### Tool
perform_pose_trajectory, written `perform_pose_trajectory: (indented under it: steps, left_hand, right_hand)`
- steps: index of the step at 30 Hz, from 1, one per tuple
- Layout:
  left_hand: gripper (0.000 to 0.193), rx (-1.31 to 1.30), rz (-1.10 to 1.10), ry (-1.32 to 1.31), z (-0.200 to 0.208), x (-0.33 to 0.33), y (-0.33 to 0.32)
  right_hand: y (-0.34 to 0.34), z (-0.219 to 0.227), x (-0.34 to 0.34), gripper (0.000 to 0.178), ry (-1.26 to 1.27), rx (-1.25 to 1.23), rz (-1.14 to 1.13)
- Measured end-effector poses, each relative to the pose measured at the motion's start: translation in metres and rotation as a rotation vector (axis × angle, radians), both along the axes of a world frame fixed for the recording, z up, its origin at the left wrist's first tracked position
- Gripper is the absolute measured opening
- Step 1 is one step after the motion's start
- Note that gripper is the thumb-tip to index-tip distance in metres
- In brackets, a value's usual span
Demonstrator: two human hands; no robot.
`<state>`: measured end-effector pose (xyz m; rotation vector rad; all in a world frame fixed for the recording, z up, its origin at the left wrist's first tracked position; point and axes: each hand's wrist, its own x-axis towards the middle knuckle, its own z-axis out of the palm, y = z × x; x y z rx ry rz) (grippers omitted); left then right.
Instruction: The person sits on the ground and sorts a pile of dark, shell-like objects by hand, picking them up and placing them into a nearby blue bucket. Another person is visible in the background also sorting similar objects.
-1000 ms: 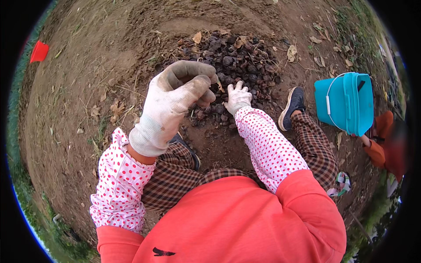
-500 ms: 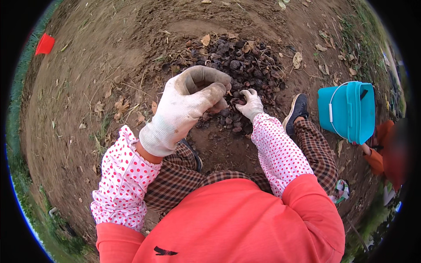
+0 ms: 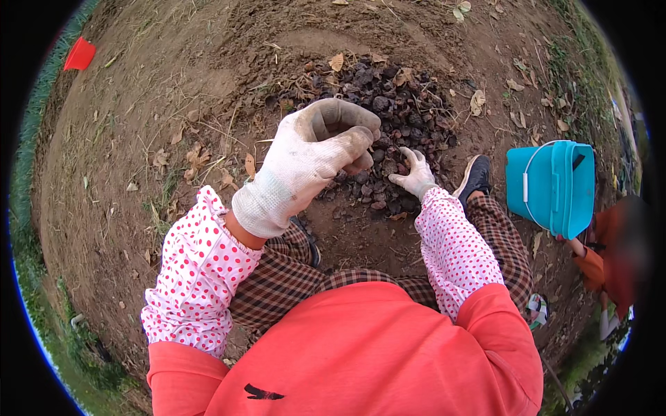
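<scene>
A heap of dark, shrivelled, husk-like pieces (image 3: 388,114), some round like nuts, lies on the bare soil before me. My left hand (image 3: 312,152), in a soiled white glove, is raised over the near left of the heap. Its fingers are curled in toward the thumb, and whatever they may hold is hidden. My right hand (image 3: 417,175), also gloved, reaches low over the heap's near right side. Its thumb and fingers are apart, with nothing seen between them; whether the fingertips touch the pieces I cannot tell.
A turquoise bucket (image 3: 538,184) with a white handle lies tipped at the right, beside another person's hand and orange sleeve (image 3: 588,260). A red container (image 3: 80,54) is at the far left. My dark shoe (image 3: 474,179) borders the heap. Dry leaves (image 3: 198,158) dot the soil.
My right hand has shifted slightly right and nearer to me, and its fingers have spread away from the pieces. The left hand keeps its curled pose. The whole view has shifted a little.
</scene>
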<state>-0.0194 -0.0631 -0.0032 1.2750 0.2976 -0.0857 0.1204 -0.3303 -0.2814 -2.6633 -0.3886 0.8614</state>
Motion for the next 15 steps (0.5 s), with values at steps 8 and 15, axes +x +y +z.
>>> perform_pose_trajectory:
  steps: [8,15]
  left_hand:
    - [0.028,0.012,-0.005,0.005,-0.001,0.003,-0.002]
    - [0.028,-0.008,-0.019,0.004,-0.006,0.004,-0.001]
  right_hand:
    - [0.047,0.007,-0.02,0.103,-0.11,-0.163,-0.059]
    - [0.064,0.007,-0.011,0.087,-0.062,-0.186,-0.138]
